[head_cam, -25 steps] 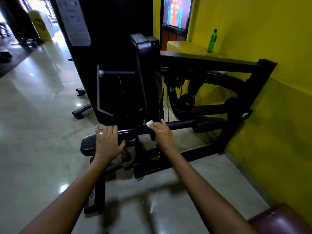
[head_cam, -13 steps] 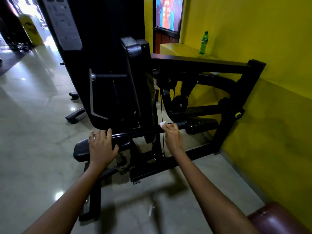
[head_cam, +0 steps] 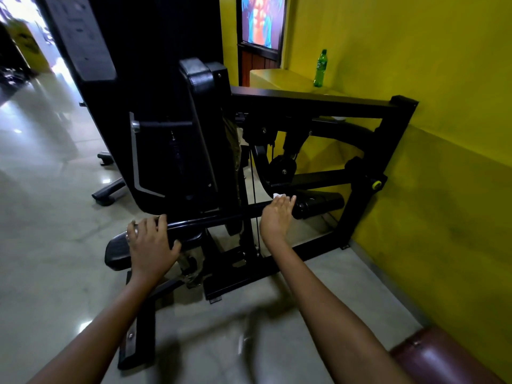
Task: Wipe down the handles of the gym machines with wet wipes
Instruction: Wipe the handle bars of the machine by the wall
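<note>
Your right hand (head_cam: 277, 217) wraps over the black bar (head_cam: 221, 217) of the gym machine (head_cam: 177, 139), fingers curled around it and pressing a white wet wipe (head_cam: 278, 195) against the metal; only a small corner of the wipe shows above your fingertips. The bar runs across the middle of the view, rising slightly toward 3 o'clock, where it meets a thick black roller (head_cam: 321, 205) just beyond your knuckles. Your left hand (head_cam: 151, 242) grips the bar's other end at 9 o'clock, fingers folded over the top and thumb underneath, above the padded seat (head_cam: 119, 249). The upright back pad (head_cam: 199, 87) rises at 12 o'clock from the bar, with the black frame (head_cam: 310, 99) reaching toward 2 o'clock against the yellow wall (head_cam: 415, 51). A green bottle (head_cam: 320, 69) stands on a yellow ledge (head_cam: 279, 79) near 1 o'clock. A maroon cushion (head_cam: 443, 358) sits at 5 o'clock on the pale polished floor (head_cam: 41, 217).
</note>
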The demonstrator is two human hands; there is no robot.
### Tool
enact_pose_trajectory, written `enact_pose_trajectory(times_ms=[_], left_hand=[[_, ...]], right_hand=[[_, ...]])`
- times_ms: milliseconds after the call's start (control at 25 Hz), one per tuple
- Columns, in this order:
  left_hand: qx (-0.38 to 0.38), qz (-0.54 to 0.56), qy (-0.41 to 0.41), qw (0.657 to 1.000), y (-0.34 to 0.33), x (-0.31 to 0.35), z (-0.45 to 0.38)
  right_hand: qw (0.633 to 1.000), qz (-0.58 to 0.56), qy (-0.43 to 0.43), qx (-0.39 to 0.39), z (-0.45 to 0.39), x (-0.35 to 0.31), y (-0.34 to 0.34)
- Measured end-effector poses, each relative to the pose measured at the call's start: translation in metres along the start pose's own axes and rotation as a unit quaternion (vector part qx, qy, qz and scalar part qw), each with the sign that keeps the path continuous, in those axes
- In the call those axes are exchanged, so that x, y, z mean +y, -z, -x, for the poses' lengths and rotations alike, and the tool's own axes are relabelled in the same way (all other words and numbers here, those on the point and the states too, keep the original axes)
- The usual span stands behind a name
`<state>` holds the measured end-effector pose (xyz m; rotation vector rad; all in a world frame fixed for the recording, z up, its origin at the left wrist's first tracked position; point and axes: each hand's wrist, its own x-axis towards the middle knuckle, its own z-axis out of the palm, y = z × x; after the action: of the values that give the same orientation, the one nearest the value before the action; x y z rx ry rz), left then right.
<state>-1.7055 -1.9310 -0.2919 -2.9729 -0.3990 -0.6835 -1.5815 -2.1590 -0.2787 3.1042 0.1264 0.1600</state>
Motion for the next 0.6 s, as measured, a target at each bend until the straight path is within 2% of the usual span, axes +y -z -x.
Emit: enact_pose_trajectory(times_ms=[160,360,520,600], left_hand=[[0.009,0.002,0.001,1.0,-0.002,-0.001,0.0],[0.013,-0.002,-0.005,1.0,-0.001,-0.004,0.001],[0.01,0.008,-0.007,1.0,-0.003,-0.004,0.001],[0.004,0.009,-0.008,1.0,-0.003,-0.004,0.002]], right_hand=[[0.995,0.085,0.048,-0.008,0.002,-0.003,0.001],[1.0,0.002,0.029,-0.002,-0.024,0.009,0.016],[0.993,0.087,0.081,0.017,-0.011,0.016,-0.004],[0.992,0.083,0.087,0.034,-0.019,0.026,-0.001]])
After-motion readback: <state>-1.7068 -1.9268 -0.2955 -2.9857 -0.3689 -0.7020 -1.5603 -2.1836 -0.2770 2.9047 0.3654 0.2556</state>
